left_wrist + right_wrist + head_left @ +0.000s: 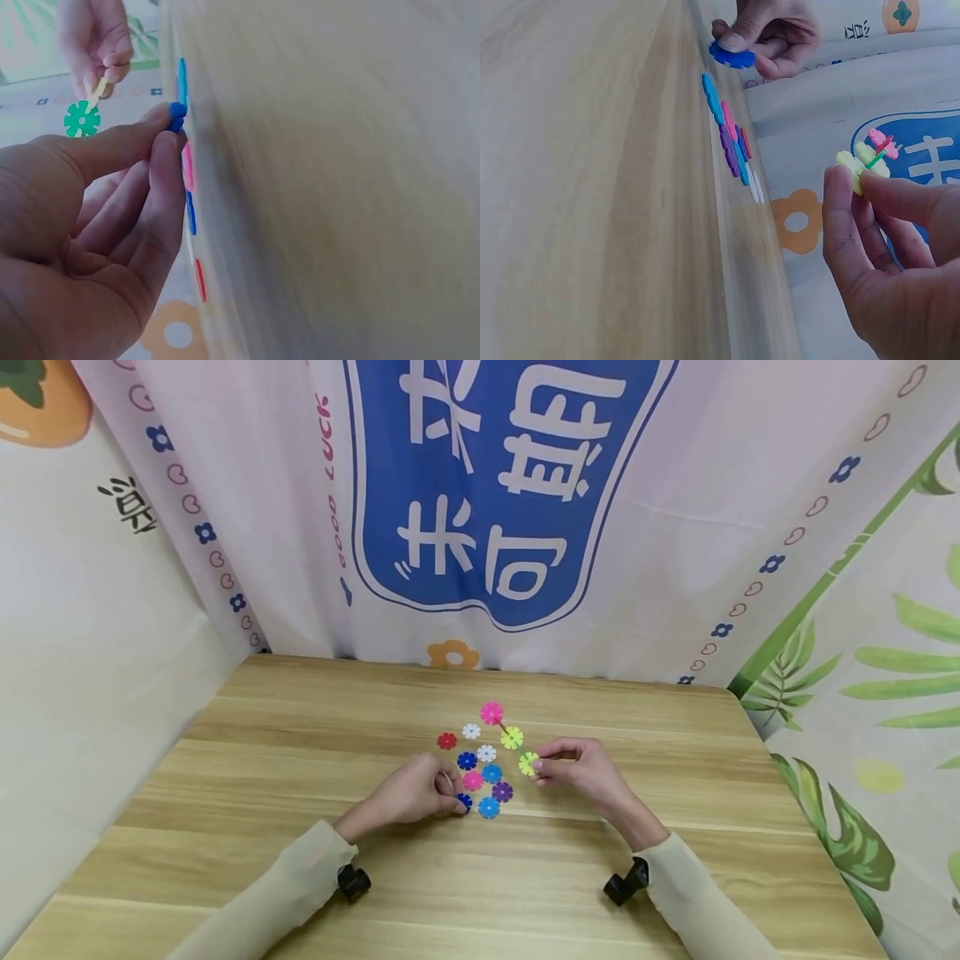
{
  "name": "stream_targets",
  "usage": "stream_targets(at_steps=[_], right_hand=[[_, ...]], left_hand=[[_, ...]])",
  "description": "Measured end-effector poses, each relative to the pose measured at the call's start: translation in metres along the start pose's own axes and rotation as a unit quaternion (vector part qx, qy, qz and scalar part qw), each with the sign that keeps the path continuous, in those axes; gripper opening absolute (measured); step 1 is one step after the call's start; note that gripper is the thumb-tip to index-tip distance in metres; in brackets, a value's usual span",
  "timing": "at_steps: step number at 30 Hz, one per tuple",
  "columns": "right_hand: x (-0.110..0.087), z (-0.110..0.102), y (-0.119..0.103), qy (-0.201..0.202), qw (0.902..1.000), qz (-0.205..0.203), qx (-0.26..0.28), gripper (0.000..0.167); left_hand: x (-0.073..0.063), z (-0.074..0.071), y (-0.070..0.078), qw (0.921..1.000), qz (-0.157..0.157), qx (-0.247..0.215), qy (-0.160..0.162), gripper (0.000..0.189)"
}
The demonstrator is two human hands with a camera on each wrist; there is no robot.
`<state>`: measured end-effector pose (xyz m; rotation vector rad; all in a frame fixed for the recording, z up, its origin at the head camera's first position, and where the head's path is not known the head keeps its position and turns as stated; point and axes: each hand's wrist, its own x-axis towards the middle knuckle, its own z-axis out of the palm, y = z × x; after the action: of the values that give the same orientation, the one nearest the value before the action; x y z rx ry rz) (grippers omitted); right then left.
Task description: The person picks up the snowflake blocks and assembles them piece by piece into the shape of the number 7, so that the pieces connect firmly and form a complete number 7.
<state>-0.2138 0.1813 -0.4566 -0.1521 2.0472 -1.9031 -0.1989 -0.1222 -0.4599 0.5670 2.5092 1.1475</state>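
Observation:
My left hand pinches a dark blue notched plastic disc between thumb and fingers, raised off the tabletop in the right wrist view. My right hand holds a chain of interlocked discs by its near yellow disc. From there the chain runs up and away through a green disc, a second yellow disc and a red one seen edge-on, to a pink disc at the far end. Loose discs lie flat between the hands, among them a purple disc and a light blue disc.
More loose discs lie on the wooden table: a red disc, a white disc, another dark blue disc and a pink one. Printed curtains hang behind and beside the table.

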Motion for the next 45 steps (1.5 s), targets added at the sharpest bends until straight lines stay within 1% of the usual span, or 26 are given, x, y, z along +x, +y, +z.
stream_targets(at_steps=[2, 5, 7, 9, 11, 13, 17, 19, 22, 24, 27, 30, 34, 38, 41, 45], right_hand=[[0.000, 0.000, 0.000, -0.007, 0.9999, -0.001, 0.014, 0.030], [0.001, 0.002, -0.001, -0.013, 0.9994, -0.003, 0.034, 0.031], [0.000, 0.004, -0.003, -0.013, 0.9991, -0.001, 0.041, 0.031], [0.000, 0.006, -0.005, -0.011, 0.9988, 0.002, 0.048, 0.030], [-0.001, 0.009, -0.006, -0.011, 0.9984, 0.006, 0.056, 0.030], [-0.002, 0.012, -0.007, -0.010, 0.9978, 0.010, 0.065, 0.030], [-0.003, 0.017, -0.007, -0.010, 0.9967, 0.017, 0.079, 0.029], [-0.003, 0.019, -0.007, -0.013, 0.9964, 0.018, 0.082, 0.029], [-0.002, 0.022, -0.006, -0.017, 0.9958, 0.019, 0.088, 0.029], [-0.002, 0.022, -0.006, -0.019, 0.9954, 0.019, 0.092, 0.030], [-0.002, 0.022, -0.006, -0.018, 0.9945, 0.024, 0.100, 0.027], [-0.001, 0.023, -0.006, -0.016, 0.9941, 0.029, 0.103, 0.025], [-0.001, 0.024, -0.005, -0.015, 0.9942, 0.028, 0.103, 0.029], [0.000, 0.027, -0.004, -0.013, 0.9936, 0.032, 0.108, 0.030], [0.001, 0.028, -0.003, -0.009, 0.9931, 0.039, 0.111, 0.028], [0.001, 0.029, -0.001, -0.009, 0.9928, 0.039, 0.113, 0.024]], left_hand=[[0.002, 0.001, 0.002, 0.9987, -0.010, -0.050, 0.010, 0.010], [0.006, 0.001, 0.006, 0.9933, -0.020, -0.107, 0.038, 0.010], [0.008, 0.001, 0.010, 0.9914, -0.016, -0.114, 0.062, 0.011], [0.010, 0.001, 0.013, 0.9912, -0.009, -0.101, 0.086, 0.011], [0.011, 0.001, 0.015, 0.9899, -0.002, -0.098, 0.103, 0.009], [0.012, 0.003, 0.018, 0.9881, 0.003, -0.106, 0.112, 0.008], [0.013, 0.008, 0.024, 0.9836, 0.010, -0.139, 0.114, 0.007], [0.013, 0.010, 0.026, 0.9840, 0.017, -0.129, 0.122, 0.006], [0.015, 0.014, 0.028, 0.9851, 0.032, -0.097, 0.139, 0.006], [0.016, 0.015, 0.029, 0.9849, 0.041, -0.084, 0.146, 0.006], [0.017, 0.017, 0.030, 0.9842, 0.051, -0.082, 0.148, 0.005], [0.018, 0.018, 0.032, 0.9837, 0.052, -0.082, 0.151, 0.007], [0.018, 0.020, 0.035, 0.9838, 0.052, -0.080, 0.152, 0.009], [0.018, 0.023, 0.036, 0.9840, 0.066, -0.056, 0.156, 0.010], [0.018, 0.025, 0.036, 0.9814, 0.098, -0.020, 0.164, 0.010], [0.019, 0.026, 0.035, 0.9727, 0.154, 0.025, 0.172, 0.010]])
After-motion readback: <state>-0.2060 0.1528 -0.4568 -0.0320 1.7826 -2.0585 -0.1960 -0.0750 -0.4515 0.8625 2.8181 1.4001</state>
